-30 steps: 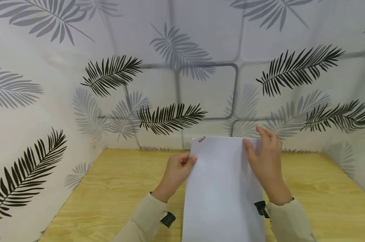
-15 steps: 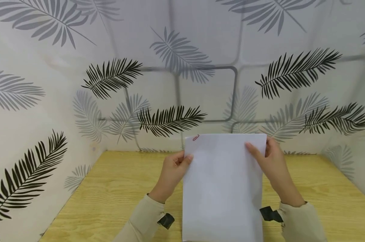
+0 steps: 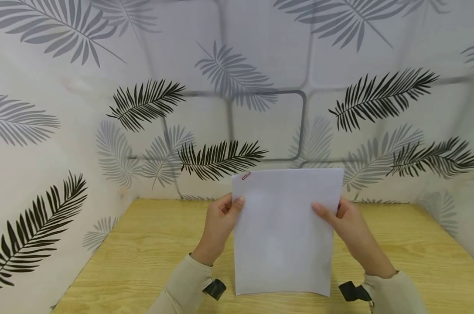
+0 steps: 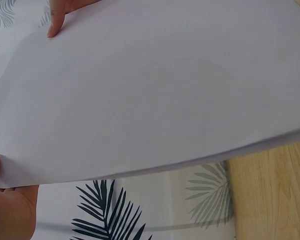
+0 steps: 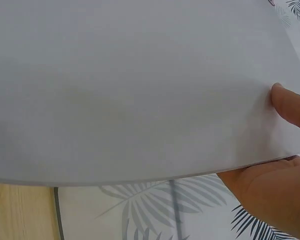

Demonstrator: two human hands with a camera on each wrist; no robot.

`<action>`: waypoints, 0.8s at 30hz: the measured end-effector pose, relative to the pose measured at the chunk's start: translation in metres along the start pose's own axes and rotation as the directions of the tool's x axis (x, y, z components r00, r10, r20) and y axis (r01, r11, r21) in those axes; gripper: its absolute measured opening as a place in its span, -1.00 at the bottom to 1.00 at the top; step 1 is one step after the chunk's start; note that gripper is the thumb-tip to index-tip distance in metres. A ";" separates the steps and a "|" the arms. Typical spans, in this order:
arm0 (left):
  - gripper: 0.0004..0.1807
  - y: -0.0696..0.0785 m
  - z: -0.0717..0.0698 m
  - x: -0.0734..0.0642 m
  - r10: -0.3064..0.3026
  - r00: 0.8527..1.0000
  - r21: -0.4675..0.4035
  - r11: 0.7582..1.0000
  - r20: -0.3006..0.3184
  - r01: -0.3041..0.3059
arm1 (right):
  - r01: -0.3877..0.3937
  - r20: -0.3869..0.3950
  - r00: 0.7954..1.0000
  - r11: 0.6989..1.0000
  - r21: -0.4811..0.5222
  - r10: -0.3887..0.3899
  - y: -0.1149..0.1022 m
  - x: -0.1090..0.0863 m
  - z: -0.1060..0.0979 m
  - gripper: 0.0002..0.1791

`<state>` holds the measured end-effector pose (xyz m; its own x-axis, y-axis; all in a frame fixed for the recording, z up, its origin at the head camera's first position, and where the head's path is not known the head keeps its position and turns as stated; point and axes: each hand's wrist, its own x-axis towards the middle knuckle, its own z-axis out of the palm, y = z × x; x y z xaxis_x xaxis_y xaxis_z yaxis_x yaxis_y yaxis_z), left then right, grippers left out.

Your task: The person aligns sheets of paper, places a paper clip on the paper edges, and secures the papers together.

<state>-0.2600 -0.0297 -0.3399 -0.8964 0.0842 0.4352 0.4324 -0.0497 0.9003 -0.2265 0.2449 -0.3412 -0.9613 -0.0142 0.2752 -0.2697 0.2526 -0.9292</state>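
A stack of white paper sheets [image 3: 280, 235] is held upright, facing the head camera. A red paper clip [image 3: 246, 175] sits on its top edge near the left corner. My left hand [image 3: 219, 226] pinches the left edge, thumb in front and fingers behind. On the opposite edge my right hand [image 3: 356, 233] grips the sheets the same way, its thumb lying on the front face. In the left wrist view the paper [image 4: 155, 95] fills most of the picture, and its lower edge shows more than one layer. The fingers behind the sheets are mostly hidden.
Below the hands lies a wood-grain table [image 3: 162, 244]. A pale cloth with leaf prints [image 3: 221, 161] hangs behind the table and along both sides. Each sleeve has a black strap mount [image 3: 215, 289] at the wrist.
The paper has risen and shifted left, so its bottom edge now shows above the table. My right hand has slid down from the top right corner to the right edge and grips there.
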 end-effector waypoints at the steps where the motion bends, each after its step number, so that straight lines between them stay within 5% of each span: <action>1: -0.77 0.000 0.000 0.000 0.001 1.000 -0.008 1.000 -0.003 -0.001 | 0.010 0.002 1.000 1.000 0.009 -0.010 0.001 0.000 0.001 -0.49; 12: -0.68 0.002 -0.001 -0.002 0.005 0.998 -0.094 0.996 0.056 0.000 | 0.091 -0.051 0.995 0.993 0.075 -0.088 0.006 -0.007 0.012 -0.60; 19: -0.66 0.001 -0.002 -0.004 0.071 0.993 -0.123 0.991 0.093 -0.059 | 0.204 -0.126 0.972 0.979 0.015 -0.201 0.004 -0.009 0.017 -0.65; 24: -0.65 0.002 -0.002 -0.005 0.092 0.989 -0.125 0.989 0.116 -0.077 | 0.202 -0.178 0.962 0.979 -0.042 -0.206 0.002 -0.010 0.018 -0.67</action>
<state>-0.2543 -0.0318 -0.3402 -0.8357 0.1938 0.5139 0.4848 -0.1797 0.8560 -0.2182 0.2285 -0.3501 -0.8592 0.1068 0.5003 -0.4557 0.2847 -0.8434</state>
